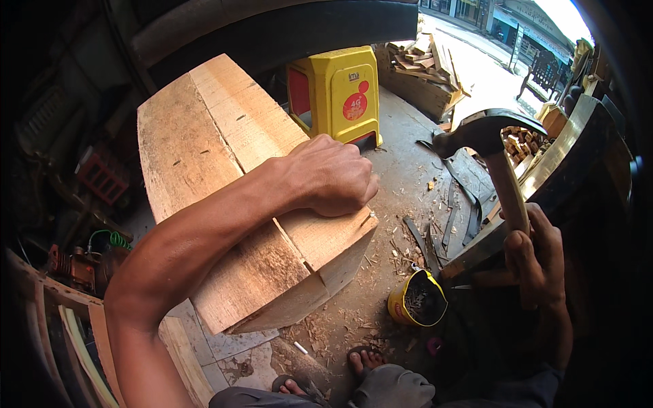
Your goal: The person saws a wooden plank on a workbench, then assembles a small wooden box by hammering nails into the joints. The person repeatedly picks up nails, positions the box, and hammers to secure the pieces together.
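Observation:
Across the top of a large wooden block made of joined boards [187, 143] lies my left forearm. My left hand [331, 175] rests closed on the wood by its right edge. Its curled fingers face down and away, so anything inside them is hidden. A small nail-like piece [371, 215] shows at the board's edge, just below that hand. On the right, my right hand [539, 265] is wrapped round the wooden handle of a claw hammer [503, 170]. The hammer is raised, with its dark metal head at the top, apart from the wood.
A yellow bucket of nails [396, 306] stands on the floor right of the block. Beyond the block is a yellow plastic stool [345, 95]. Scrap wood [425, 61] fills a crate near the street. Dark strips [462, 211] and shavings litter the floor. A red compressor-like machine [75, 268] sits left.

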The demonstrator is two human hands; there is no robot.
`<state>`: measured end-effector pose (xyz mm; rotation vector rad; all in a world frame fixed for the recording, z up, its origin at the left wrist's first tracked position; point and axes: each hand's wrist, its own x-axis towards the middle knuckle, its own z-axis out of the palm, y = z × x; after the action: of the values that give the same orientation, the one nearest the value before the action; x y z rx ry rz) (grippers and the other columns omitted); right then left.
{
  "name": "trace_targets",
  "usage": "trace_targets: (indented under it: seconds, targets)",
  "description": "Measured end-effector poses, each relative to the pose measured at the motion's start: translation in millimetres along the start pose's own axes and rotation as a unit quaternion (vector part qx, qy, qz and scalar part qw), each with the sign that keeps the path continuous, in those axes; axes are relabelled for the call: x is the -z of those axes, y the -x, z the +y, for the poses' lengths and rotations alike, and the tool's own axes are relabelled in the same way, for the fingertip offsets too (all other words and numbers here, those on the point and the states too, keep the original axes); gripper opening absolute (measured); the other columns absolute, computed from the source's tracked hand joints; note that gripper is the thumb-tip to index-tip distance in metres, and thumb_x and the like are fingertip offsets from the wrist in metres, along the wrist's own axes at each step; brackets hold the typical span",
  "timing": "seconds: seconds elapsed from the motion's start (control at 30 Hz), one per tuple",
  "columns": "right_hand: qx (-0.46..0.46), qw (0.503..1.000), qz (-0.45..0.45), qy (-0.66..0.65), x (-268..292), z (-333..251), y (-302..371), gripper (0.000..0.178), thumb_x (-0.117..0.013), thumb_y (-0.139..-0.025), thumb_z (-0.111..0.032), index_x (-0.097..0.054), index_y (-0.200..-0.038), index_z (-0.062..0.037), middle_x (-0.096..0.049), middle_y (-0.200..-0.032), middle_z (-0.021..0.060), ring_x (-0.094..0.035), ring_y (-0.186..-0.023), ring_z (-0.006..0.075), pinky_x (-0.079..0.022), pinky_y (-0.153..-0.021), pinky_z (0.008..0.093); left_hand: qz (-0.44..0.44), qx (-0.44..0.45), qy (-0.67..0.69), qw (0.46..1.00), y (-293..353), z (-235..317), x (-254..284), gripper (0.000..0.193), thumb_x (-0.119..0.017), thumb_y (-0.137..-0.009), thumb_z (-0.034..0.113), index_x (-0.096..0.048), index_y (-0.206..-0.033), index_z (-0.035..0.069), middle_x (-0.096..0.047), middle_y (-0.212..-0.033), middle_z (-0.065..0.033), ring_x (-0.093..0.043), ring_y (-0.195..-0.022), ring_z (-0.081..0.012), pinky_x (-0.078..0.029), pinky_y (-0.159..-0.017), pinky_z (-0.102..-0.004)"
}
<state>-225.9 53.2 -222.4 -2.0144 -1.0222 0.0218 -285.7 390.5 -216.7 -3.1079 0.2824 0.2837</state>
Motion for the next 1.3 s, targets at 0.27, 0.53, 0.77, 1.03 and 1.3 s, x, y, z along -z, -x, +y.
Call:
trace_targets:
  seconds: [0.27, 0.53, 0.77, 1.03, 1.3]
  targets:
    - [0.017, 1.0, -0.016, 0.015, -4, 1, 1, 0.034, -0.064, -0.101, -0.024, -0.064, -0.116, 0.0066, -0.061, -0.074, 0.0091, -0.062, -0.06, 0.0131, -0.047, -0.059, 0.0298, 0.028, -0.006, 0.063, 0.998, -8, -15, -14, 0.064, -0.041, -0.106, 0.035, -0.061, -0.056, 0.002, -0.048, -0.044, -0.011, -0.049, -0.039, -0.023, -0.049, -0.055, -0.0436]
    - [0.013, 0.999, -0.031, 0.023, -4, 2, -3, 0.032, -0.066, -0.099, -0.021, -0.065, -0.115, 0.0061, -0.064, -0.075, 0.0133, -0.065, -0.063, 0.0168, -0.049, -0.061, 0.0313, 0.039, -0.03, 0.044, 0.998, -11, -6, -14, 0.062, -0.041, -0.105, 0.033, -0.063, -0.058, -0.002, -0.054, -0.048, -0.0168, -0.056, -0.044, -0.0286, -0.051, -0.058, -0.0447]
    - [0.049, 0.995, -0.063, 0.055, 0, -4, -4, 0.032, -0.068, -0.097, -0.021, -0.065, -0.117, 0.0049, -0.069, -0.079, 0.0171, -0.073, -0.068, 0.0236, -0.052, -0.063, 0.0335, 0.016, -0.01, 0.065, 0.998, -6, -6, -11, 0.061, -0.042, -0.104, 0.033, -0.065, -0.062, -0.005, -0.056, -0.051, -0.0197, -0.06, -0.048, -0.0313, -0.051, -0.059, -0.0457]
    - [0.059, 0.993, -0.076, 0.072, 3, -3, -2, 0.032, -0.069, -0.096, -0.019, -0.065, -0.117, 0.0046, -0.071, -0.08, 0.0187, -0.075, -0.071, 0.0272, -0.054, -0.065, 0.035, 0.004, 0.027, 0.085, 0.996, -6, -7, -12, 0.06, -0.044, -0.102, 0.034, -0.067, -0.065, -0.007, -0.059, -0.053, -0.0203, -0.061, -0.049, -0.0311, -0.052, -0.06, -0.046]
    - [0.049, 0.991, -0.101, 0.068, 1, -9, -5, 0.032, -0.07, -0.096, -0.018, -0.065, -0.118, 0.0036, -0.072, -0.082, 0.019, -0.075, -0.07, 0.0277, -0.056, -0.066, 0.0356, -0.021, 0.091, 0.094, 0.991, -4, -15, -7, 0.055, -0.049, -0.093, 0.038, -0.068, -0.059, -0.001, -0.055, -0.049, -0.0133, -0.055, -0.047, -0.0238, -0.049, -0.056, -0.0414]
